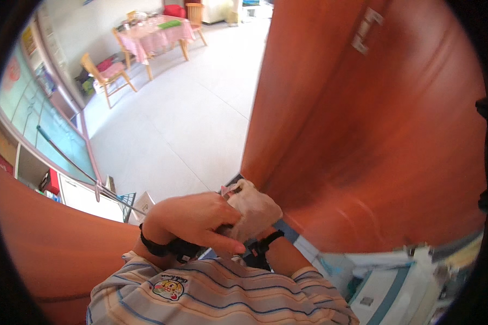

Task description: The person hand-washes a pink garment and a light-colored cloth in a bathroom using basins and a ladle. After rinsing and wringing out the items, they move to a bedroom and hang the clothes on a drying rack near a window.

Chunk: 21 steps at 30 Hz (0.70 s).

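Note:
Both my hands are close together in front of my chest. My left hand (203, 219) is bare, bent inward at the wrist, with its fingers partly hidden behind a pale cloth (254, 209). The cloth lies over my right hand (264, 227), which it covers almost wholly, so its fingers cannot be made out. A small pink bit shows at the cloth's upper left edge. Black straps sit around both wrists.
A reddish-brown wooden door (349, 134) stands close on the right. At left are a glass-fronted cabinet (49, 118) and a long-handled pole (73, 162). Farther off stand a table with a pink cloth (140, 38) and a wooden chair (107, 77). A whitish appliance (382, 288) is at lower right.

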Each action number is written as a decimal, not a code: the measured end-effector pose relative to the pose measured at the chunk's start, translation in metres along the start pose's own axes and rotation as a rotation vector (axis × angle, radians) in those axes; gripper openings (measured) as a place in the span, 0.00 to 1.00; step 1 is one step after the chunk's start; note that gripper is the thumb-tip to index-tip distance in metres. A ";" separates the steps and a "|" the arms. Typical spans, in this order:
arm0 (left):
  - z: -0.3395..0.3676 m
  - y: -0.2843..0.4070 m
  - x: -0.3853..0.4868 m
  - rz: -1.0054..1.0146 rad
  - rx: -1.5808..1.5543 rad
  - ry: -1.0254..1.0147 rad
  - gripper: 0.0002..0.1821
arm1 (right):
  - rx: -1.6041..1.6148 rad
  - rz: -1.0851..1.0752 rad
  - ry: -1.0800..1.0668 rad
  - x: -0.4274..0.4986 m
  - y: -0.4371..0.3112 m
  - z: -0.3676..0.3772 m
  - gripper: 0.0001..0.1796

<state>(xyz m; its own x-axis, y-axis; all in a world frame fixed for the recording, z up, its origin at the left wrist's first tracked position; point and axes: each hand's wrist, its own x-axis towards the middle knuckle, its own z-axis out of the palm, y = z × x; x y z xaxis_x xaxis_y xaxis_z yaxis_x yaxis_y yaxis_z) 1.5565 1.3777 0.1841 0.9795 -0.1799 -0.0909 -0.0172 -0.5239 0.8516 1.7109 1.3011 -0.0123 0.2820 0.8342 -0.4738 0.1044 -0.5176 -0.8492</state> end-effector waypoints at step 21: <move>-0.219 -0.198 -0.092 -0.728 -0.293 1.242 0.18 | -0.018 -0.429 0.253 0.441 -0.118 -0.007 0.13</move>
<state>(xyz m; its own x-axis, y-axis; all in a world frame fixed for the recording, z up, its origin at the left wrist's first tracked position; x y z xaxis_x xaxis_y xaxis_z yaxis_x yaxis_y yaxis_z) 1.5138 1.6801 0.1365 0.2968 0.9392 -0.1730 0.4374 0.0274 0.8989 1.8298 1.7285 -0.1191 0.4325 0.9016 -0.0096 0.2775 -0.1432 -0.9500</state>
